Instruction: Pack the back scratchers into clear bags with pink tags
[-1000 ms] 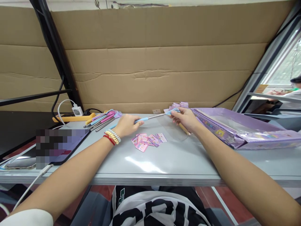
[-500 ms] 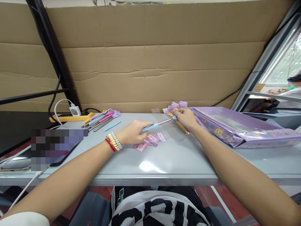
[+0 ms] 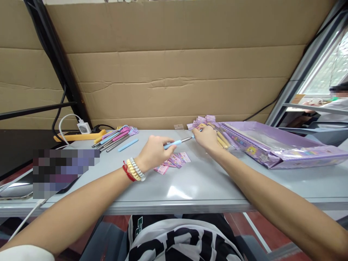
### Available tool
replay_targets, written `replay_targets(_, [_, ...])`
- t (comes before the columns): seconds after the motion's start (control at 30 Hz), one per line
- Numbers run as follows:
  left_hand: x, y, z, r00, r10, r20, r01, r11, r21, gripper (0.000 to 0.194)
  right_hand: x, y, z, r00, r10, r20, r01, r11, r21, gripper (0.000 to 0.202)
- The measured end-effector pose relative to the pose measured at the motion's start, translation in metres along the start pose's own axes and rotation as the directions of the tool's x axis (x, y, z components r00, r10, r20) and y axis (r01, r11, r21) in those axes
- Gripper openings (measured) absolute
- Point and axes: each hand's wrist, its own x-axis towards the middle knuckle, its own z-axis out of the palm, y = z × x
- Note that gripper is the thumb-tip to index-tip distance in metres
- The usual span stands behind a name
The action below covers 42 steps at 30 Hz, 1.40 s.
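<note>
A telescopic back scratcher (image 3: pixel 186 139) with a light-blue handle and a metal rod spans between my hands above the table. My left hand (image 3: pixel 155 151) is closed around the handle. At the other end, my right hand (image 3: pixel 206 137) pinches the blue head, which its fingers mostly hide. Below the rod lie several small pink-purple printed cards (image 3: pixel 176 160). Just right of my right hand are yellow-handled back scratchers (image 3: pixel 222 139) in clear plastic. More printed cards (image 3: pixel 201 120) lie behind that hand.
Back scratchers in several colours (image 3: pixel 116 137) are piled at the left, beside a loose blue tube (image 3: pixel 128 145). A blurred-out device (image 3: pixel 65 170) is nearer the left edge. A purple display box (image 3: pixel 272 145) occupies the right. Cardboard (image 3: pixel 174 65) walls the back; a person is far right.
My right hand has moved left, toward my left hand, and less of the metal rod shows between them. The yellow handles have come into view right of my right hand.
</note>
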Motion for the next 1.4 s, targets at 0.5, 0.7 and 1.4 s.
replay_targets(0.5, [0.002,-0.026,-0.001,0.898,0.418,0.135,-0.439,0.861,0.255,0.026,0.001,0.014,-0.015,0.805,-0.513,0.296,0.572,0.804,-0.161,0.061])
replay_targets(0.7, [0.0,-0.035,-0.002,0.848,0.506,0.158,-0.529,0.787,0.318,0.03,-0.016,-0.002,-0.014,0.802,-0.445,0.398,0.592,0.678,-0.435,0.067])
replay_targets(1.4, [-0.004,-0.014,-0.002,0.982,0.105,0.158,-0.106,0.994,0.0,0.027,-0.024,-0.013,-0.021,0.813,-0.422,0.401,0.576,0.687,-0.444,0.064])
